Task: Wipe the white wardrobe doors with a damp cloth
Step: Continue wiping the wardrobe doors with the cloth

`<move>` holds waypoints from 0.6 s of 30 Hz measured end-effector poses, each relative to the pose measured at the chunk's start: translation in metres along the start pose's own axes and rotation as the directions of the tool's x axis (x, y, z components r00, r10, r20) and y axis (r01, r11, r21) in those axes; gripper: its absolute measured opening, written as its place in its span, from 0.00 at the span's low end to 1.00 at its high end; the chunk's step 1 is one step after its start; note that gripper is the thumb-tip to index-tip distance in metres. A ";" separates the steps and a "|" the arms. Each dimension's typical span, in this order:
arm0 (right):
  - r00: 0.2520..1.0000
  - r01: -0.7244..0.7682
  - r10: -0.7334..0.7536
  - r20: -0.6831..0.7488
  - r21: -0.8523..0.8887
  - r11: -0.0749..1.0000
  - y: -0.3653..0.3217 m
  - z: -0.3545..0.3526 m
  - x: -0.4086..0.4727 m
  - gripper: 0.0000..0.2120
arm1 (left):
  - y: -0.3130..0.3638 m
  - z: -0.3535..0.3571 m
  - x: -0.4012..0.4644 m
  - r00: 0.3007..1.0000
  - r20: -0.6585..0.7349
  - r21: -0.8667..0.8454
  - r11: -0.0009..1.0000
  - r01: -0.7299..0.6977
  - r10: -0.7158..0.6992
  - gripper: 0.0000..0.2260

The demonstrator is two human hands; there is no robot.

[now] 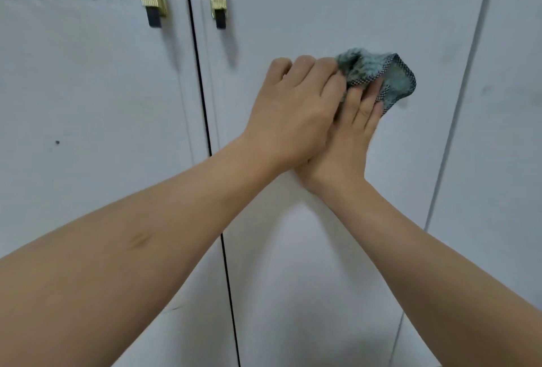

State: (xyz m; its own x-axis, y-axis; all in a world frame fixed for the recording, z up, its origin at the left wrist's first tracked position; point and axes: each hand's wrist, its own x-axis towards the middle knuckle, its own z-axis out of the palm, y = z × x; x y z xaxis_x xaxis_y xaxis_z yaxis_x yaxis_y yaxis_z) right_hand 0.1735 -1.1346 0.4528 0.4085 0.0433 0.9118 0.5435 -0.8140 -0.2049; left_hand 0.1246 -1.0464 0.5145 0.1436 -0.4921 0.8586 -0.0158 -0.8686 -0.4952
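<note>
A bunched teal-grey cloth (381, 79) with a dotted hem lies against the right white wardrobe door (308, 8), at mid height. My left hand (293, 111) reaches across from the left and its curled fingers grip the cloth's left part. My right hand (349, 138) lies partly beneath the left hand. Its straight fingers press the cloth onto the door, and a fold of cloth laps over the fingertips. The left white wardrobe door (88, 96) is untouched.
Two black bar handles with gold clips, the left handle (151, 0) and the right handle (218, 4), hang on either side of the dark gap (202, 94) between the doors. A further white panel (504, 120) stands to the right behind a seam. A small dark spot (57, 142) marks the left door.
</note>
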 end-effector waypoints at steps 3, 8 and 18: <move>0.996 0.052 -0.048 0.074 -0.045 0.998 -0.010 -0.024 0.050 0.44 | -0.019 0.000 0.051 0.998 -0.064 -0.016 1.000 -0.004 0.003 0.08; 0.992 0.059 -0.048 0.114 -0.096 0.994 -0.024 -0.066 0.167 0.44 | -0.064 -0.006 0.158 0.989 -0.097 -0.138 0.986 0.096 -0.110 0.11; 0.996 0.047 -0.026 0.090 -0.249 0.967 -0.065 -0.102 0.271 0.35 | -0.121 -0.033 0.257 0.958 -0.140 -0.179 0.958 0.224 -0.250 0.24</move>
State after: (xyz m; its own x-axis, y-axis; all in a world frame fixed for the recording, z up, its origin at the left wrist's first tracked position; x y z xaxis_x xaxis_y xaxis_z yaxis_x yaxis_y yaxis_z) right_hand 0.1738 -1.1291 0.7492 0.4589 0.1161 0.8809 0.3627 -0.9295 -0.0665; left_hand 0.1310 -1.0700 0.7997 0.0027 -0.2624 0.9649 -0.1606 -0.9525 -0.2586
